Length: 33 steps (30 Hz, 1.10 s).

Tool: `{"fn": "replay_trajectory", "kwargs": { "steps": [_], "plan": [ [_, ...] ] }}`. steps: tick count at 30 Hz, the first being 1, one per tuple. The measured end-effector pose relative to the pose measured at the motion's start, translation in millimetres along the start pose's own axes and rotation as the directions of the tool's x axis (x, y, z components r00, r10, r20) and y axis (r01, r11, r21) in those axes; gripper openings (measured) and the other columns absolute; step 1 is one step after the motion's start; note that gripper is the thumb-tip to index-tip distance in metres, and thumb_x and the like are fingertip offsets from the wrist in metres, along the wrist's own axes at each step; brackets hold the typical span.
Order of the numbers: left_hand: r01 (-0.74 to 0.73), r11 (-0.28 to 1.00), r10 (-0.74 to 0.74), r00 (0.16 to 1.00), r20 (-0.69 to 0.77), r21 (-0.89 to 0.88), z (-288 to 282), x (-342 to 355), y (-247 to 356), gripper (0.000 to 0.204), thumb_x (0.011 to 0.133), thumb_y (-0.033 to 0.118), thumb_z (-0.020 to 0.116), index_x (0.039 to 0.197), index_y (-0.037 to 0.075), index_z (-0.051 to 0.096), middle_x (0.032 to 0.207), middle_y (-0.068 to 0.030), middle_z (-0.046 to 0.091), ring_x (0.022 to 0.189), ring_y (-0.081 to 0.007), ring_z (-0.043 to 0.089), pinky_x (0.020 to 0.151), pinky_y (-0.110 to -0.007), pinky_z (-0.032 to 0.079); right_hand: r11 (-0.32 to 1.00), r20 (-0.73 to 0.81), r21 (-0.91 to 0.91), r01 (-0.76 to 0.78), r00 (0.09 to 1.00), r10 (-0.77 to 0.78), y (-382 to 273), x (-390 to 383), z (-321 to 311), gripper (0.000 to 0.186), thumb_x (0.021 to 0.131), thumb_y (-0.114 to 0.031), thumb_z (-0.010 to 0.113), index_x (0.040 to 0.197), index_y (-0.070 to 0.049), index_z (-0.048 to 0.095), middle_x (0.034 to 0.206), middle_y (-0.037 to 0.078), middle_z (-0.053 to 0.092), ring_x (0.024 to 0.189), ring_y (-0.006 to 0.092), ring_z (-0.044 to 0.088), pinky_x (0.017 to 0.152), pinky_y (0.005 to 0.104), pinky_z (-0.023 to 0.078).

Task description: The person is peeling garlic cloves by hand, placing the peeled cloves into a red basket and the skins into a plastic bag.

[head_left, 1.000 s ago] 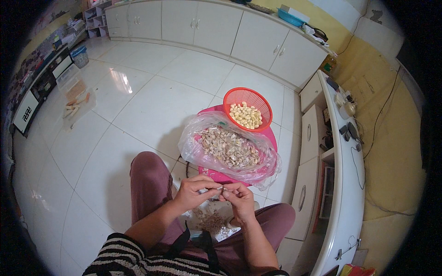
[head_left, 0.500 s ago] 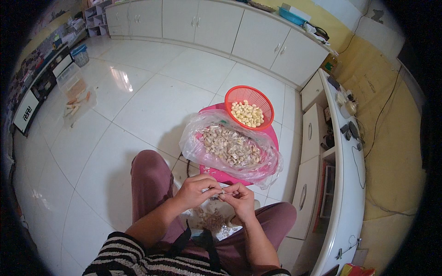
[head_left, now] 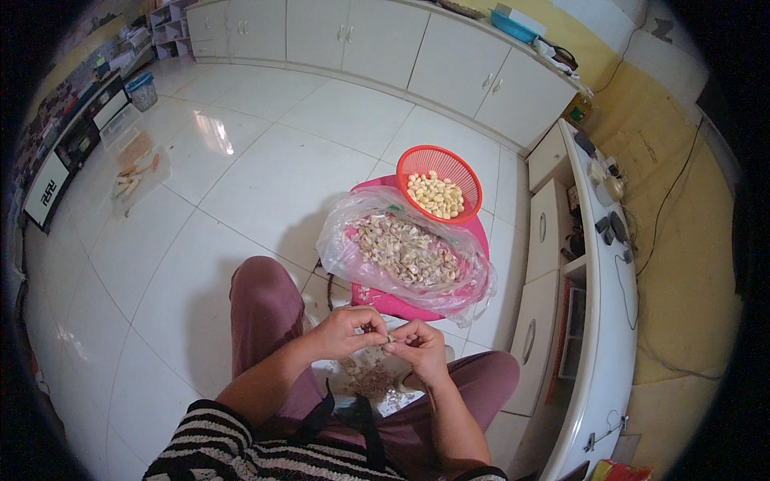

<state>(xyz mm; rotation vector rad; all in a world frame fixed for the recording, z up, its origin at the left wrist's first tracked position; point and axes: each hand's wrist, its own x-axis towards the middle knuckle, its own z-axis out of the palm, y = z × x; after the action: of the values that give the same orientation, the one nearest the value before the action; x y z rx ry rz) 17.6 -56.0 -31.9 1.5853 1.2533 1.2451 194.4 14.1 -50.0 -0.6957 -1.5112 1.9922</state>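
The white floor (head_left: 233,200) is the largest thing here, with pale cabinets (head_left: 385,40) along its far side. The legs (head_left: 265,321) spread on this side of a pink stool (head_left: 393,308), which is mostly covered by a clear, opened bag (head_left: 338,240). At the stool's far side, next to the bag, sits a red basket (head_left: 459,165). The left hand (head_left: 341,330) and right hand (head_left: 423,350) come together between the knees, just short of the stool, above a heap of scraps (head_left: 373,380). The bag holds many unpeeled cloves (head_left: 405,250), garlic by their look; the basket holds bare cloves (head_left: 435,195). Smallest is the bit (head_left: 390,339) at the fingertips: the right fingers pinch it, and the left fingers are closed beside it, though whether they grip it too I cannot tell. Compared with half a second ago, the left fingers seem drawn slightly back, which I read as a small pull; the bit remains in hand, so its peeling looks unfinished
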Motion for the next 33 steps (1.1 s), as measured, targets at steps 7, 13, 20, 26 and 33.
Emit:
{"fn": "replay_trajectory", "kwargs": {
  "steps": [7, 13, 20, 26, 33],
  "plan": [
    [-0.026, 1.000, 0.025, 0.991, -0.128, -0.006, 6, 2, 0, 0.010, 0.071, 0.003, 0.067, 0.078, 0.003, 0.061, 0.076, -0.0036, 0.060, 0.072, -0.0121, 0.057, 0.064, -0.025, 0.045, 0.999, -0.031, 0.033, 0.042, 0.999, -0.041, 2, 2, 1, 0.016, 0.071, 0.002, 0.067, 0.082, -0.003, 0.056, 0.078, 0.003, 0.061, 0.069, 0.0069, 0.056, 0.061, 0.0203, 0.045],
    [-0.045, 0.997, 0.050, 0.994, -0.094, 0.058, 4, 0, -2, 0.011, 0.070, 0.004, 0.068, 0.078, 0.003, 0.062, 0.075, -0.0045, 0.061, 0.070, -0.0139, 0.059, 0.062, -0.025, 0.045, 0.999, -0.014, -0.033, -0.009, 1.000, 0.009, 0, 0, 0, 0.016, 0.071, 0.003, 0.068, 0.080, -0.003, 0.056, 0.076, 0.002, 0.060, 0.069, 0.0056, 0.055, 0.061, 0.0201, 0.045],
    [-0.032, 0.995, 0.029, 0.999, 0.029, 0.093, -1, 0, -5, 0.010, 0.071, 0.005, 0.066, 0.078, 0.003, 0.059, 0.078, -0.0052, 0.060, 0.074, -0.0159, 0.058, 0.066, -0.028, 0.045, 0.995, 0.018, -0.098, -0.024, 1.000, 0.026, -1, -3, -1, 0.016, 0.071, 0.002, 0.068, 0.078, -0.003, 0.055, 0.075, 0.002, 0.060, 0.068, 0.0053, 0.054, 0.062, 0.0205, 0.045],
    [0.024, 1.000, -0.025, 0.997, 0.073, 0.015, 2, -2, -6, 0.011, 0.072, 0.006, 0.066, 0.078, 0.004, 0.058, 0.081, -0.0046, 0.059, 0.074, -0.0154, 0.058, 0.067, -0.029, 0.045, 0.999, 0.045, -0.015, -0.037, 0.998, 0.038, -2, -3, -3, 0.017, 0.070, 0.001, 0.069, 0.078, -0.003, 0.055, 0.074, 0.001, 0.060, 0.068, 0.0052, 0.054, 0.061, 0.0199, 0.044],
    [0.136, 0.968, -0.172, 0.972, -0.162, -0.211, 15, -3, -7, 0.014, 0.072, 0.008, 0.068, 0.084, 0.004, 0.062, 0.080, -0.0044, 0.060, 0.073, -0.0123, 0.057, 0.065, -0.025, 0.045, 0.997, -0.037, -0.007, 0.076, 0.996, -0.077, -2, 2, 0, 0.016, 0.071, 0.001, 0.068, 0.080, -0.003, 0.056, 0.076, 0.000, 0.059, 0.067, 0.0051, 0.052, 0.062, 0.0194, 0.043]
  ]
}}
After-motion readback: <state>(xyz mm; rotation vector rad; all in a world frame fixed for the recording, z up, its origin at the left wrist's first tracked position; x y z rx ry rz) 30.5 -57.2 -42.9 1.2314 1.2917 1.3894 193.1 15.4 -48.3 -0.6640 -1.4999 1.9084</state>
